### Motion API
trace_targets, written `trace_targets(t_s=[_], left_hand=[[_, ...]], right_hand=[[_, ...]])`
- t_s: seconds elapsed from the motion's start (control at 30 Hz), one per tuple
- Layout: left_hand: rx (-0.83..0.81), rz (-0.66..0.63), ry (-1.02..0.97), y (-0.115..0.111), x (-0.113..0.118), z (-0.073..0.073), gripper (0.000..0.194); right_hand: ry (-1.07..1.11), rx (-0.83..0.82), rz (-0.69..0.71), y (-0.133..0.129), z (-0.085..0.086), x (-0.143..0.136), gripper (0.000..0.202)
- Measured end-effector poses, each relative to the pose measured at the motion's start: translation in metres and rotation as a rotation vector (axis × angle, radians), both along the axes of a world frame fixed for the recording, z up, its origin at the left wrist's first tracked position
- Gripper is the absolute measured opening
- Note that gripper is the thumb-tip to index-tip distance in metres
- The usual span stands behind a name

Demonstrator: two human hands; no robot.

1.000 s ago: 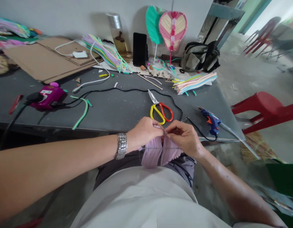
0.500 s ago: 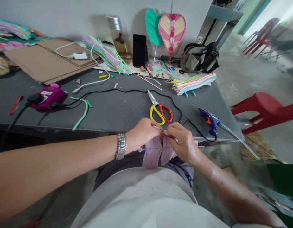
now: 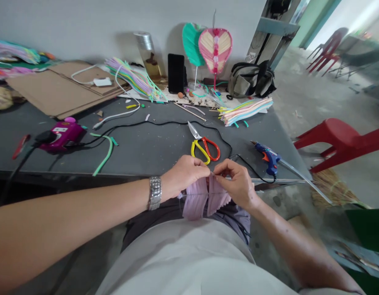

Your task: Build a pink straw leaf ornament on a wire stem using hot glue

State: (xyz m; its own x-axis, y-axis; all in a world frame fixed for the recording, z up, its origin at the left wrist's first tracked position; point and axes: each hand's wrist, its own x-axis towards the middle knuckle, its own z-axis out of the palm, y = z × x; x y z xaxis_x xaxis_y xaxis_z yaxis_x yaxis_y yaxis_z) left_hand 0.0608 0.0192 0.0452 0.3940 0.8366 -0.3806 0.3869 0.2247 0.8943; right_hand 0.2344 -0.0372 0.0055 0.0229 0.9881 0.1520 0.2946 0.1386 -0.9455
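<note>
Over my lap hangs a lilac ribbed piece (image 3: 195, 203), made of strips side by side like the pipe cleaners on the table, with a thin wire running across it. A gap splits its upper part in two. My left hand (image 3: 189, 172), a metal watch on its wrist, pinches its top edge. Close beside it, my right hand (image 3: 235, 178) grips the same edge between thumb and fingers. What lies right between the fingertips is too small to make out. Just beyond my hands lie scissors (image 3: 211, 148) with one yellow and one red handle.
A blue glue gun (image 3: 269, 157) with a clear stick lies at the right table edge. Bundles of pipe cleaners (image 3: 244, 110), a phone (image 3: 176, 73), heart-shaped fans (image 3: 215, 49) and a bag (image 3: 250, 78) stand behind. A purple power adapter (image 3: 63, 133) and cardboard (image 3: 54, 92) are left.
The view has tilted slightly, so the table things sit a little lower and further left. My fingers have shifted slightly at the top edge of the lilac piece; both hands still pinch it.
</note>
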Motion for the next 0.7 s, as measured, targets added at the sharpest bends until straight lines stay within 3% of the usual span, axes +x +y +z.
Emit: trace_targets(t_s=[0.27,0.7], left_hand=[[0.083,-0.017,0.097,-0.0045,0.0014,0.0074,0.017],[0.215,-0.042,0.139,-0.0071,0.0026,0.0018,0.019]], right_hand=[[0.008,-0.005,-0.032,-0.0011,0.0035,-0.0036,0.006],[-0.037,-0.009,-0.067,-0.0037,0.0069,-0.0072,0.008]])
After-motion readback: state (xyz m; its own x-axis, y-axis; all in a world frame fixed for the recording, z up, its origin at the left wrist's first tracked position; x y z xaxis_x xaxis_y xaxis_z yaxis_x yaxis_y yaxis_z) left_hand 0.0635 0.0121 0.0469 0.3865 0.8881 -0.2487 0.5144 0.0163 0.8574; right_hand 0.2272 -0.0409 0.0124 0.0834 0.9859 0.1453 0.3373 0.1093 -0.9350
